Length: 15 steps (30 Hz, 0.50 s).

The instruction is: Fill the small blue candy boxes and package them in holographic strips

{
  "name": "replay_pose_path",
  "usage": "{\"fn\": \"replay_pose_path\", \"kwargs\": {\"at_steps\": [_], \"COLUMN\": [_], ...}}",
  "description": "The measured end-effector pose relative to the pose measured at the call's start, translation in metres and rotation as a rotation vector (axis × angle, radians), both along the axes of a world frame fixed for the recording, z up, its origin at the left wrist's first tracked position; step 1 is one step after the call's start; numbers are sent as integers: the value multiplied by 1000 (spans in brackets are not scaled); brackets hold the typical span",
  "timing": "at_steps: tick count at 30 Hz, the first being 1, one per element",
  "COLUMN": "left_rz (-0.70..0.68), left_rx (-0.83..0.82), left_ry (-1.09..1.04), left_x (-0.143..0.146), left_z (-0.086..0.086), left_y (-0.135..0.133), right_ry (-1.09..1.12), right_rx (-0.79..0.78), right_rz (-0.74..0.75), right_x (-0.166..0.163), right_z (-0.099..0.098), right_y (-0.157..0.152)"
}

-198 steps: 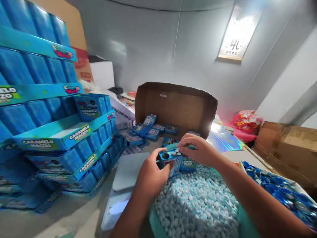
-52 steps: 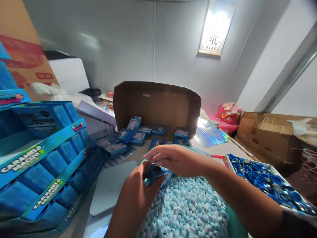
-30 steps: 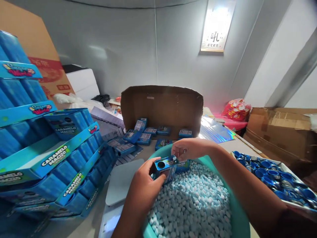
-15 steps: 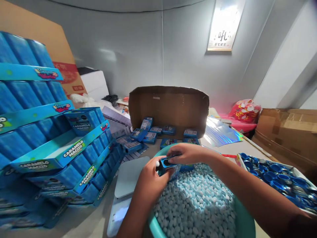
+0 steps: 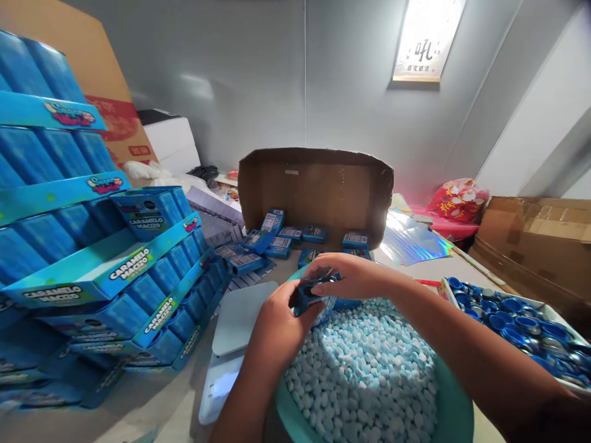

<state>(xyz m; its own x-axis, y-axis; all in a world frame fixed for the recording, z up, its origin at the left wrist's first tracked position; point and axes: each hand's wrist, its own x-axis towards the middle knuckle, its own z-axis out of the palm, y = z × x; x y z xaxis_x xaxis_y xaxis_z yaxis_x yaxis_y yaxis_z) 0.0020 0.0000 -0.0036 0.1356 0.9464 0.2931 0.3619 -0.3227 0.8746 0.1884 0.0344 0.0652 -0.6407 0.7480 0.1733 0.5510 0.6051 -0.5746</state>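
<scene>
- Gripping a small blue box [image 5: 307, 294] in the left hand [image 5: 281, 317], with fingers and thumb closed around its near end; likely held this way to leave the top within reach of the other hand.
- Bent over the top of the same box with the right hand [image 5: 348, 275], touching it; impossible to tell, behind those fingers, whether pinching something or only pressing.
- Held low over the far left part of a teal basin [image 5: 455, 412], full of small pale blue and white pieces [image 5: 369, 363]; perhaps placed there to catch any spill.
- Backed closely by a second blue box [image 5: 348, 303], partly hidden by the right hand.
- Flanked just left of the basin by a flat pale device [image 5: 242, 320], perhaps a scale; flanked on the right by a white tray [image 5: 563, 316] of blue caps [image 5: 500, 321], apparently set near the right arm for easy reach.
- Bordered farther off by loose blue boxes [image 5: 278, 247] before upright brown cardboard [image 5: 318, 184]; bordered far left by stacked blue display trays [image 5: 127, 267], probably piled to save room.
</scene>
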Motion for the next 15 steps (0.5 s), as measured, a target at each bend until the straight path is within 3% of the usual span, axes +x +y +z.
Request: {"fn": "replay_pose_path", "kwargs": {"at_steps": [6,10,13,15], "left_rz": [144,349,480,464], "left_rx": [63,185,280,267], "left_ry": [-220,-488,-591,-547], "left_x": [3,-16,-54,-82], "left_z": [-1,7,7,-2], "left_y": [-2,-1,9,18], "right_ry": [231,352,228,2], "right_rx": [26,-123,-211,-182], "right_rz": [-118,-99,6,88], "right_x": [-3,-7,-14,-21], "right_z": [-9,-18,-24,-27], "right_y": [10,15,10,5]}}
